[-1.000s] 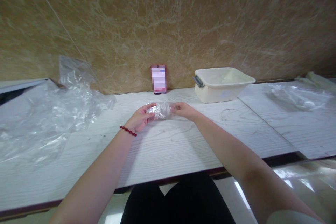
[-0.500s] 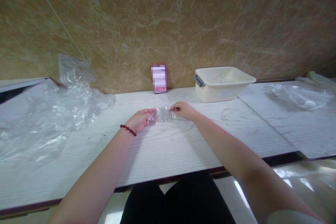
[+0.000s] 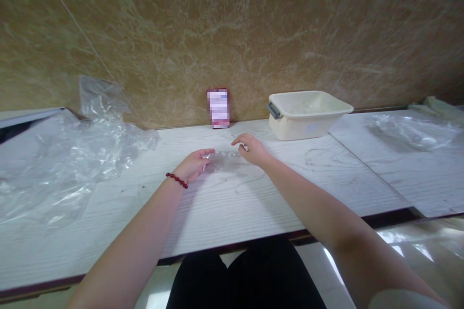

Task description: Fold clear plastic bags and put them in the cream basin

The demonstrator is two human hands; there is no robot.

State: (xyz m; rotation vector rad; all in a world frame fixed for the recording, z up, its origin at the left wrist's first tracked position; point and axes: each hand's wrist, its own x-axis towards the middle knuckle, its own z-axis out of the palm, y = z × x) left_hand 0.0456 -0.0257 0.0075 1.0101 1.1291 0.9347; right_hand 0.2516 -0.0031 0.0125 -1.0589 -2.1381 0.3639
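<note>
A small clear plastic bag (image 3: 225, 159) lies just above the white wood-grain tabletop, between my two hands. My left hand (image 3: 195, 164), with a red bead bracelet at the wrist, pinches the bag's left end between thumb and fingers. At the bag's right end, my right hand (image 3: 252, 149) has its thumb and index finger apart, the index stretched out over the upper edge. Its other fingers are curled and partly hidden. The bag is nearly see-through, so its outline is hard to make out.
A cream plastic bin (image 3: 308, 123) with a grey handle stands back right. A phone (image 3: 219, 108) leans on the brown marble wall. Crumpled clear plastic (image 3: 90, 154) covers the left of the table (image 3: 232, 212); more plastic (image 3: 413, 130) lies far right.
My right thumb and index finger have opened off the bag's right end, and that hand has risen slightly. The left hand keeps its hold, and the bag looks flatter.
</note>
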